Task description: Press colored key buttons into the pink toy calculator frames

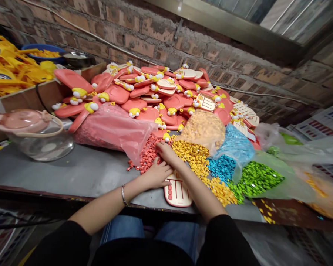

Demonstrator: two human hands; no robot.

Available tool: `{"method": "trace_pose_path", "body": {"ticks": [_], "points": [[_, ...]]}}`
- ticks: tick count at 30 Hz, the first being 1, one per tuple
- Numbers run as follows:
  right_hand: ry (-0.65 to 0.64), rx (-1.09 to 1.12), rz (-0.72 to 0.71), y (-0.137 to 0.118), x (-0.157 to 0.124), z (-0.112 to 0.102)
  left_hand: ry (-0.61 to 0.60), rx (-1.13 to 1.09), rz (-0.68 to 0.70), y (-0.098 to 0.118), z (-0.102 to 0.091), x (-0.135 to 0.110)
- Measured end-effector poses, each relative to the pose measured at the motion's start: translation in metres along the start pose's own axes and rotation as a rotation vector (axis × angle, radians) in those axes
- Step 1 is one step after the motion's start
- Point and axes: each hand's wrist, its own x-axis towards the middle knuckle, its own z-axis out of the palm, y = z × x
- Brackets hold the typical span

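Observation:
In front of me a cream slotted board (180, 194) lies on the grey table top. Several red pieces sit stacked in its leftmost slot. My left hand (157, 174) grips the board's upper left side, with the thumb over the edge near the red pieces. Crossing just above it, my right hand (166, 152) dips its bent fingers into the heap of small red beads (147, 157). The fingertips are closed, and what is between them is hidden. Gold beads (195, 157) spread right beside the right wrist.
Blue beads (222, 168), green beads (255, 179) and yellow beads (222, 192) spill from bags on the right. A pink bag (113, 129) leans left of the red heap. Behind lies a pile of red duck-faced boards (172, 103). A glass pot (41, 144) stands far left.

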Motion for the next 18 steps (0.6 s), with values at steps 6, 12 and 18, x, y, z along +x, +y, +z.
{"method": "trace_pose_path", "body": {"ticks": [6, 12, 18], "points": [[0.15, 0.353, 0.086, 0.011, -0.014, -0.02, 0.05, 0.047, 0.042, 0.001, -0.005, 0.002], [0.289, 0.581, 0.187, 0.014, -0.058, -0.052, 0.039, -0.011, 0.073, 0.006, -0.004, -0.001], [0.427, 0.594, 0.281, 0.012, -0.142, -0.074, -0.059, -0.059, 0.064, 0.009, 0.006, -0.004]]}}
